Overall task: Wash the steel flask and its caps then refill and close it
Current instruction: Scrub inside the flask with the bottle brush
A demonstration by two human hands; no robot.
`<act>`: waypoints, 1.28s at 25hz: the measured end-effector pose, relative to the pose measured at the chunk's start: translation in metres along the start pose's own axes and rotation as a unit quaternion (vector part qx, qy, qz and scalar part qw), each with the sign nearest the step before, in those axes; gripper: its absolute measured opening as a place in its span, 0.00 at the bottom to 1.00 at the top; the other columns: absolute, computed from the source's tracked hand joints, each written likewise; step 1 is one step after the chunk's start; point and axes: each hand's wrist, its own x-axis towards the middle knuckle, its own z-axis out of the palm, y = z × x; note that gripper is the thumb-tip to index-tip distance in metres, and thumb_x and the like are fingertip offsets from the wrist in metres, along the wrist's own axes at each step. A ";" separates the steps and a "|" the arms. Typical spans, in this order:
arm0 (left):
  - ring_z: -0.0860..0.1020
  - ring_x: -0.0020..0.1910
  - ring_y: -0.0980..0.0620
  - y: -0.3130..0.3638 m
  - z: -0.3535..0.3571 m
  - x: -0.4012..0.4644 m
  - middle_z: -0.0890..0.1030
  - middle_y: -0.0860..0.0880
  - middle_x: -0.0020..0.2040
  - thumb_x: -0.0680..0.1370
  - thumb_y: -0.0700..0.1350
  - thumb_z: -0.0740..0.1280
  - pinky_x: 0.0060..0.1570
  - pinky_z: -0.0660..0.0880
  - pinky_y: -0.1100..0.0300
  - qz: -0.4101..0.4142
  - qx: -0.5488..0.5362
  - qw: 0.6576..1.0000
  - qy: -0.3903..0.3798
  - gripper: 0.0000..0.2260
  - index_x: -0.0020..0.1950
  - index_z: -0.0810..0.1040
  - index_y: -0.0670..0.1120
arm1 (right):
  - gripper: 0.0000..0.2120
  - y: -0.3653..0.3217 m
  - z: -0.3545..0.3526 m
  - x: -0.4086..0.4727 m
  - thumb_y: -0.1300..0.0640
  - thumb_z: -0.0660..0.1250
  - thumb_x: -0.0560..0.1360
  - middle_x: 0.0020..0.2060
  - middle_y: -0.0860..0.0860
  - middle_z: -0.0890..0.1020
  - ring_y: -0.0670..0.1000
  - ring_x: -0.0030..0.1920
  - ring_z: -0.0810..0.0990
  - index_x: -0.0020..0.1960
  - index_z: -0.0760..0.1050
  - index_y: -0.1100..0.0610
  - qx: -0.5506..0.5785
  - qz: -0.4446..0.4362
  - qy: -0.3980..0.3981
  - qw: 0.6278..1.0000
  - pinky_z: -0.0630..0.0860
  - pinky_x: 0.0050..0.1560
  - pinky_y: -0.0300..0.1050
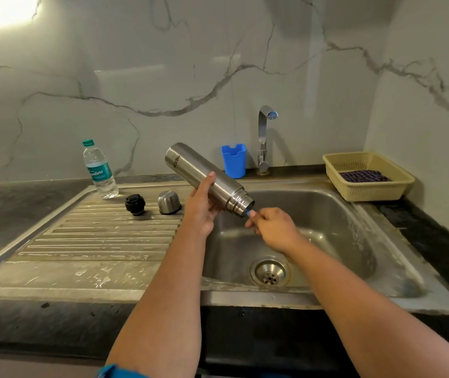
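The flask (207, 179) is up in the air over the left edge of the sink (354, 230), tipped so its open mouth points down and to the right, into the bowl. I think it is held this way so any water or dirt can fall into the sink and not on the counter. The left hand (202, 207) is wrapped around the middle of the flask and holds it tight. The right hand (271, 227) is just at the mouth and pinches the blue end of a brush handle (247, 213); the rest of the brush is hidden inside the flask, so I guess it is scrubbing the inside. The two caps are off, so they do not block the mouth. The steel cap (168, 202) and the black cap (135, 204) sit side by side on the ribbed draining board (95, 241), near its back edge, just left of the flask. A plastic water bottle (100, 170) with a green lid stands at the back left corner of the board, maybe for the refill later. The tap (264, 137) is behind the sink, and no water comes out of it. A blue holder (233, 160) stands just left of the tap. A yellow basket (368, 175) with a dark cloth (363, 175) in it sits at the back right corner of the counter. Nothing stands between the flask and the tap.
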 end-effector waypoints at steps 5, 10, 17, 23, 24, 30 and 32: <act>0.80 0.56 0.45 -0.003 -0.004 0.005 0.79 0.42 0.58 0.77 0.51 0.70 0.59 0.78 0.48 -0.002 -0.005 1.000 -0.007 0.24 0.68 0.68 0.42 | 0.16 -0.005 -0.005 -0.009 0.50 0.54 0.83 0.32 0.51 0.71 0.47 0.28 0.69 0.49 0.75 0.59 0.102 0.082 -0.111 0.985 0.66 0.30 0.41; 0.81 0.57 0.43 -0.021 0.003 0.003 0.79 0.41 0.62 0.73 0.56 0.73 0.56 0.80 0.46 -0.033 0.093 0.995 -0.020 0.33 0.73 0.63 0.49 | 0.11 -0.015 -0.002 -0.024 0.55 0.55 0.81 0.48 0.56 0.80 0.56 0.44 0.77 0.61 0.69 0.55 -0.317 -0.050 0.098 0.942 0.72 0.41 0.49; 0.83 0.48 0.48 -0.002 -0.002 -0.006 0.83 0.43 0.52 0.74 0.57 0.72 0.37 0.79 0.56 -0.093 0.011 0.995 0.036 0.27 0.66 0.72 0.43 | 0.14 -0.038 -0.036 -0.066 0.54 0.58 0.82 0.31 0.49 0.71 0.47 0.30 0.69 0.52 0.81 0.59 -0.071 0.085 -0.077 0.991 0.66 0.30 0.38; 0.83 0.48 0.44 0.016 0.042 -0.033 0.82 0.41 0.54 0.74 0.53 0.74 0.41 0.82 0.51 -0.108 0.073 0.991 0.008 0.25 0.64 0.71 0.42 | 0.07 -0.020 -0.047 -0.113 0.53 0.57 0.81 0.41 0.51 0.77 0.51 0.38 0.74 0.46 0.69 0.54 -0.336 0.004 0.096 0.937 0.71 0.38 0.46; 0.83 0.49 0.43 0.022 0.049 -0.037 0.82 0.41 0.54 0.74 0.53 0.74 0.45 0.83 0.49 -0.105 0.082 0.991 0.002 0.26 0.65 0.71 0.42 | 0.05 -0.019 -0.045 -0.120 0.55 0.57 0.81 0.38 0.50 0.75 0.52 0.38 0.74 0.47 0.69 0.53 -0.356 -0.010 0.126 0.926 0.72 0.38 0.46; 0.84 0.49 0.43 0.055 0.079 -0.069 0.82 0.40 0.54 0.73 0.54 0.74 0.47 0.83 0.47 -0.072 0.192 0.977 -0.051 0.25 0.62 0.72 0.42 | 0.14 -0.029 -0.062 -0.162 0.53 0.58 0.81 0.28 0.45 0.60 0.42 0.24 0.57 0.46 0.78 0.60 0.492 0.220 -0.098 0.837 0.54 0.22 0.34; 0.84 0.49 0.43 0.063 0.087 -0.077 0.81 0.40 0.54 0.73 0.55 0.74 0.45 0.83 0.48 -0.065 0.230 0.969 -0.062 0.27 0.64 0.71 0.41 | 0.14 -0.029 -0.064 -0.174 0.53 0.58 0.81 0.30 0.44 0.59 0.42 0.24 0.56 0.46 0.79 0.60 0.565 0.236 -0.121 0.781 0.52 0.22 0.33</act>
